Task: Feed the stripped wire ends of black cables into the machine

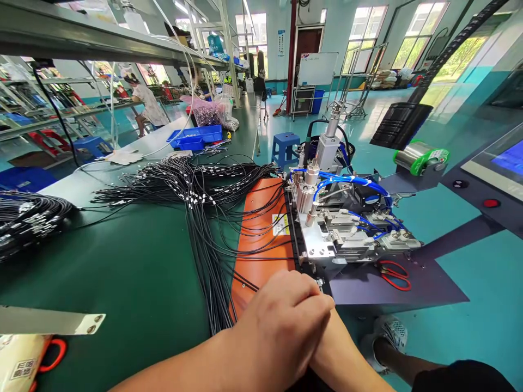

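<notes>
My left hand (281,321) is closed, its fingers curled in front of the orange guard's near end. What those fingers hold, if anything, is hidden. Behind it, my right wrist (333,343) crosses, and the left hand covers my right hand and its fingers. Just beyond both hands, several thin black cables (241,253) run over the orange guard (261,228) into the edge of a metal machine fixture (314,245) with cylinders and blue air tubes. A thick bundle of black cables (204,261) with white-tagged ends hangs along the green table to the left of my hands.
Red-handled scissors (396,275) lie on the machine base. A solder spool (423,158) and a control panel (490,179) stand right. Another cable coil (28,223) and a metal strip (53,321) are left. Blue trays (196,136) sit farther back; a person (149,103) sits beyond.
</notes>
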The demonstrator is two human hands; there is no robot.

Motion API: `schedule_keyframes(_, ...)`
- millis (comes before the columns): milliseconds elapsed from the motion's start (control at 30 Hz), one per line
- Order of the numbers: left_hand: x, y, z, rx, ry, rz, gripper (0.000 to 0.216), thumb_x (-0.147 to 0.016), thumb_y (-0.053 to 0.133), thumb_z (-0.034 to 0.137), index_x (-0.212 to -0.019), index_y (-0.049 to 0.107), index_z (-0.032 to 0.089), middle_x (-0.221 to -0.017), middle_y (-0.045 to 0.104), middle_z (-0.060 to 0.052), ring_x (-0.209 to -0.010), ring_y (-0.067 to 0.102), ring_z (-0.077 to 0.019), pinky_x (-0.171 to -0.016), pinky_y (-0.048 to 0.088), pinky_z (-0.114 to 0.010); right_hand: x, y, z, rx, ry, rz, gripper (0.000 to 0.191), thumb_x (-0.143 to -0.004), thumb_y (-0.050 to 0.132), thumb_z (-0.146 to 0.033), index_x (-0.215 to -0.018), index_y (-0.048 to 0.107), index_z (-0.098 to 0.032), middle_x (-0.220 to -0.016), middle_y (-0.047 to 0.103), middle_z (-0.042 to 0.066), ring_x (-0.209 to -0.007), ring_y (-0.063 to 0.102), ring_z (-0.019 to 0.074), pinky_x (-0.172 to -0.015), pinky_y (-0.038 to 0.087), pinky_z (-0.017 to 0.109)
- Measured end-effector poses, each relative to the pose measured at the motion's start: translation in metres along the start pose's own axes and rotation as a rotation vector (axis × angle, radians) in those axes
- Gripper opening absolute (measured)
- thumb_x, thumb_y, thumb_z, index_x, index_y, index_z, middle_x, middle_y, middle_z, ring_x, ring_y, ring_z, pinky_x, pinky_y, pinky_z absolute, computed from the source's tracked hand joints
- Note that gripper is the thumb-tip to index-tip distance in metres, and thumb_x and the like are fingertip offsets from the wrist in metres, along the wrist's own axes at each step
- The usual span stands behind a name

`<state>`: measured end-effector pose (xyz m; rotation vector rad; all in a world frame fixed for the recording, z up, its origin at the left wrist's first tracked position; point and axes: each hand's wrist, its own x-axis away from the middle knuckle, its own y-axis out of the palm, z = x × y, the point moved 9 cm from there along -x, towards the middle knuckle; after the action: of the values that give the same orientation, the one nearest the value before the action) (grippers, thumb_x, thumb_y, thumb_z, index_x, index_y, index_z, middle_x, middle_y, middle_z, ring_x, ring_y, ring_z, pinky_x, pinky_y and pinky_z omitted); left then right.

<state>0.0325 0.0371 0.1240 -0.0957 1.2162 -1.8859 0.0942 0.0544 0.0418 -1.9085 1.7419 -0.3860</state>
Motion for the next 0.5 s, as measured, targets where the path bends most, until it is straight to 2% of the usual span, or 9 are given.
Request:
schedule_keyframes(67,-0.002,0.001,-0.015,-0.005,-0.096,-0.022,0.021,-0.094,0.048,0.015,-0.107,0.064,0.019,-0.099,0.064,-0.007,-0.091,0.057,-0.0195,-0.081,0.049,-0.032,-0.006,0.008,0.002,-0.049,0.027,-0.074,0.011,-0.094,0.061,-0.026,-0.092,0.069,-0.018,-0.09,0.07,0.003,-0.077,0.066,0.0155,-0.067,0.056,0.026)
schedule_keyframes(133,-0.002,0.001,-0.036,-0.023,-0.216,-0.039,0.026,-0.096,0.045,0.016,-0.116,0.061,0.018,-0.104,0.064,-0.008,-0.096,0.058,-0.0208,-0.086,0.049,-0.035,-0.007,0.009,0.005,-0.112,0.081,-0.106,0.015,-0.089,0.062,-0.02,-0.075,0.068,-0.018,-0.073,0.067,0.001,-0.072,0.064,0.017,-0.062,0.053,0.025)
schedule_keyframes(167,-0.002,0.001,-0.046,-0.027,-0.271,-0.064,0.028,-0.097,0.043,0.016,-0.119,0.059,0.018,-0.107,0.064,-0.009,-0.099,0.058,-0.0213,-0.088,0.048,-0.036,-0.007,0.007,0.007,-0.151,0.114,-0.104,0.015,-0.086,0.062,-0.018,-0.073,0.069,-0.019,-0.072,0.067,0.001,-0.074,0.064,0.0186,-0.065,0.053,0.026)
schedule_keyframes(233,0.0,0.005,-0.064,-0.004,-0.362,-0.175,0.028,-0.098,0.042,0.017,-0.12,0.058,0.017,-0.11,0.065,-0.009,-0.1,0.061,-0.0214,-0.087,0.049,-0.035,-0.006,0.001,0.014,-0.243,0.182,-0.068,0.011,-0.084,0.063,-0.019,-0.079,0.073,-0.02,-0.081,0.071,0.002,-0.082,0.065,0.021,-0.075,0.053,0.03)
schedule_keyframes(333,0.003,0.006,-0.077,0.068,-0.426,-0.334,0.019,-0.095,0.048,0.016,-0.106,0.064,0.019,-0.098,0.069,-0.004,-0.088,0.063,-0.0181,-0.075,0.049,-0.027,-0.006,-0.003,0.023,-0.386,0.262,-0.021,0.02,-0.081,0.066,-0.023,-0.099,0.074,-0.023,-0.098,0.073,0.004,-0.091,0.067,0.0224,-0.084,0.053,0.032)
schedule_keyframes(433,-0.001,0.001,-0.082,0.119,-0.435,-0.316,0.015,-0.089,0.056,0.012,-0.09,0.069,0.019,-0.09,0.07,-0.001,-0.082,0.063,-0.0154,-0.069,0.046,-0.022,-0.006,-0.005,0.026,-0.438,0.312,0.006,0.024,-0.08,0.067,-0.025,-0.103,0.072,-0.022,-0.099,0.074,0.004,-0.093,0.069,0.0222,-0.083,0.053,0.031)
schedule_keyframes(500,-0.002,0.004,-0.082,0.163,-0.434,-0.279,0.017,-0.087,0.059,0.01,-0.088,0.073,0.019,-0.089,0.072,-0.002,-0.081,0.064,-0.0148,-0.069,0.046,-0.021,-0.003,-0.008,0.026,-0.415,0.325,0.005,0.022,-0.08,0.067,-0.026,-0.102,0.07,-0.022,-0.096,0.075,0.003,-0.09,0.069,0.0208,-0.079,0.054,0.029)
